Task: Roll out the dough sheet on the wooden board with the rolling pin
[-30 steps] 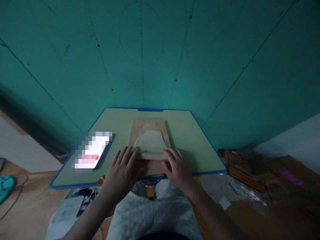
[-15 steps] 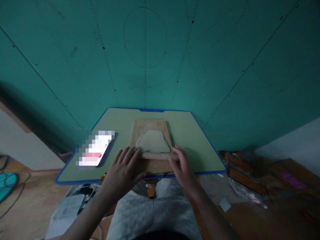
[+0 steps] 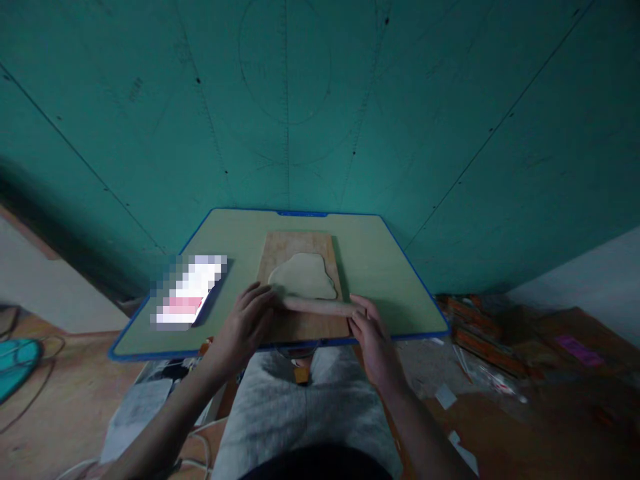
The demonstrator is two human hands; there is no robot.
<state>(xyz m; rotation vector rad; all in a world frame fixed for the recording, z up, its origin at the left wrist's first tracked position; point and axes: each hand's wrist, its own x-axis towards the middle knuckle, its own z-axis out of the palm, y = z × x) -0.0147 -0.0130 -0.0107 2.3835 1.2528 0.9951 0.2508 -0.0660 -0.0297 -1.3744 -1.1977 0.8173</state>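
A rolling pin [image 3: 314, 306] lies across the near part of a wooden board [image 3: 300, 328]. My left hand [image 3: 250, 312] is curled over its left end, and my right hand [image 3: 369, 327] grips the right end between thumb and fingers. Just beyond the pin, a flat, uneven sheet of dough [image 3: 304, 276] is spread on the board. The dough's near edge lies close to the pin; whether they touch I cannot tell.
The board rests on a small pale-green table [image 3: 385, 267] with a blue rim. A phone [image 3: 193, 290], blurred out, stands at the left. Behind is a green wall [image 3: 310, 100] with pencil marks. Papers, cables and wooden pieces [image 3: 485, 340] lie on the floor.
My left hand's spread fingers have drawn in around the pin's left end. My right hand has shifted outward to the pin's right end. The view has tilted slightly.
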